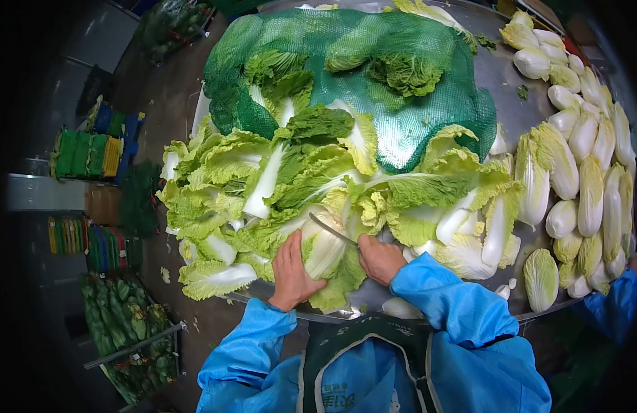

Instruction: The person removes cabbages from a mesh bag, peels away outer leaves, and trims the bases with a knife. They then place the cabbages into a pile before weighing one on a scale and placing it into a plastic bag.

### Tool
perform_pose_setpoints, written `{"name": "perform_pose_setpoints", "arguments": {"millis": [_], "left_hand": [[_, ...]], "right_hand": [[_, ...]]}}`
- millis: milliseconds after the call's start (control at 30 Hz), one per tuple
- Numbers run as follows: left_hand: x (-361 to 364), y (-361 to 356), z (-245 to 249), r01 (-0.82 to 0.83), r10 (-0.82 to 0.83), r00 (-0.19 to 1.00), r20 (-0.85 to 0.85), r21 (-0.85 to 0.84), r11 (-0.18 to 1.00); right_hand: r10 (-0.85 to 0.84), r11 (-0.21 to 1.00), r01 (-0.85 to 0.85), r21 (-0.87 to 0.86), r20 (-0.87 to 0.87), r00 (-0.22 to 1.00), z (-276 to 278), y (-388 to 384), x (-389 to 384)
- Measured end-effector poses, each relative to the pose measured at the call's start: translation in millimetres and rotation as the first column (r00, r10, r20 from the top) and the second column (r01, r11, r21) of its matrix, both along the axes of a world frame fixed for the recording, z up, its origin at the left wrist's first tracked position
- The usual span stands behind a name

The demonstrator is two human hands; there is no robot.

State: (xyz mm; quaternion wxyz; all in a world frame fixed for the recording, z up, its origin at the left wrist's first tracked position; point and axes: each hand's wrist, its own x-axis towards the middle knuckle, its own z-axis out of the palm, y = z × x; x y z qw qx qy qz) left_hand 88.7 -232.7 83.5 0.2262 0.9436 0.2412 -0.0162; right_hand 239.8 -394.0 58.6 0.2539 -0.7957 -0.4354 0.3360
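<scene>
A cabbage head lies on loose leaves near the table's front edge. My left hand rests against its left side, fingers bent around it. In my right hand is the handle of a curved knife, whose blade lies over the top of the cabbage. Loose green and yellow leaves are piled around both hands. Behind the pile, a green mesh sack holds more cabbages.
Trimmed cabbages are heaped along the right side of the metal table. A blue sleeve of another person shows at the lower right. Green crates and bagged vegetables stand on the left.
</scene>
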Motion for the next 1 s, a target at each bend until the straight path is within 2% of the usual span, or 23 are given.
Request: {"name": "perform_pose_setpoints", "arguments": {"millis": [200,267,300,367,400,433,500,533,567,600,633,667,700,733,767,800,833,867,900,933,967,1000], "left_hand": [[0.8,18.5,-11.9,0.025,-0.024,1.0,0.018,-0.092,0.995],[-2.0,23.1,-16.8,0.043,-0.039,0.998,0.041,-0.11,0.993],[-4.7,24.9,-17.1,0.067,-0.06,0.996,0.067,-0.114,0.991],[-4.7,35.4,-19.4,0.054,-0.041,0.995,0.087,-0.159,0.986],[-10.3,35.7,-20.4,0.046,-0.026,0.995,0.098,-0.216,0.975],[-13.7,38.8,-21.5,0.048,-0.024,0.993,0.117,-0.209,0.977],[-24.5,46.6,-23.6,0.046,0.042,0.975,0.216,-0.386,0.921],[-29.5,46.0,-26.4,0.065,0.076,0.957,0.28,-0.464,0.884],[-33.5,38.9,-24.5,0.072,0.07,0.956,0.285,-0.461,0.885],[-32.6,27.0,-22.2,0.071,0.175,0.919,0.354,-0.584,0.809],[-27.0,13.9,-21.0,0.088,0.29,0.866,0.408,-0.694,0.714],[-19.7,-0.9,-20.3,0.141,0.308,0.821,0.481,-0.693,0.707],[-14.1,-13.2,-25.6,0.152,0.308,0.814,0.492,-0.693,0.705],[-8.6,-23.0,-34.0,0.144,0.262,0.819,0.511,-0.624,0.768],[-3.8,-30.9,-37.7,0.134,0.214,0.824,0.525,-0.548,0.826],[7.1,-35.8,-19.4,0.196,0.238,0.786,0.57,-0.596,0.779],[18.1,-40.0,1.8,0.204,0.24,0.775,0.585,-0.591,0.78],[27.0,-44.1,28.9,0.279,0.421,0.711,0.564,-0.775,0.567],[29.5,-46.8,42.0,0.358,0.59,0.656,0.47,-0.882,0.305],[24.3,-37.5,18.0,0.256,0.548,0.65,0.526,-0.831,0.493],[21.5,-37.7,18.7,0.235,0.562,0.647,0.514,-0.837,0.494],[20.0,-37.0,20.7,0.137,0.633,0.652,0.418,-0.885,0.444]], "right_hand": [[0.017,0.988,-0.012,-0.152,0.031,0.999,-13.8,23.7,8.9],[0.052,0.963,-0.072,-0.261,-0.086,0.995,-18.2,37.6,20.0],[0.055,0.96,-0.078,-0.268,-0.09,0.994,-31.9,38.9,14.3],[-0.159,0.987,0.157,0.025,0.131,0.979,-67.1,48.3,7.3],[-0.014,0.983,0.008,-0.183,-0.028,1.0,-37.2,47.9,22.9],[-0.011,0.984,0.009,-0.177,-0.009,1.0,-33.3,42.3,29.0],[-0.033,0.996,-0.004,-0.087,-0.419,0.907,-25.4,32.7,41.5],[-0.055,0.998,0.029,-0.06,-0.488,0.871,-18.7,25.2,39.3],[-0.058,0.998,0.035,-0.057,-0.484,0.873,1.1,21.4,33.7],[-0.213,0.967,0.236,-0.094,-0.806,0.552,30.0,16.0,29.6],[-0.266,0.898,0.389,-0.205,-0.958,0.109,52.8,12.6,29.4],[-0.268,0.897,0.393,-0.201,-0.955,0.125,65.7,12.6,28.4],[-0.224,0.878,0.464,-0.119,-0.958,0.178,76.6,13.8,25.2],[-0.181,0.849,0.528,-0.031,-0.955,0.234,87.2,13.4,22.9],[-0.182,0.847,0.531,-0.024,-0.952,0.246,100.1,11.1,22.3],[-0.246,0.867,0.498,-0.001,-0.87,0.427,113.4,10.1,24.5],[-0.294,0.889,0.458,0.014,-0.75,0.593,121.4,10.0,27.9],[-0.275,0.906,0.424,0.007,-0.75,0.601,119.2,7.9,25.8],[-0.277,0.909,0.417,-0.004,-0.753,0.597,111.5,6.4,18.3],[-0.283,0.914,0.405,0.024,-0.679,0.678,100.3,6.9,7.0],[-0.278,0.921,0.385,0.057,-0.597,0.753,90.7,7.8,-4.4],[-0.261,0.892,0.427,0.145,-0.607,0.751,83.9,6.3,-17.2]]}}
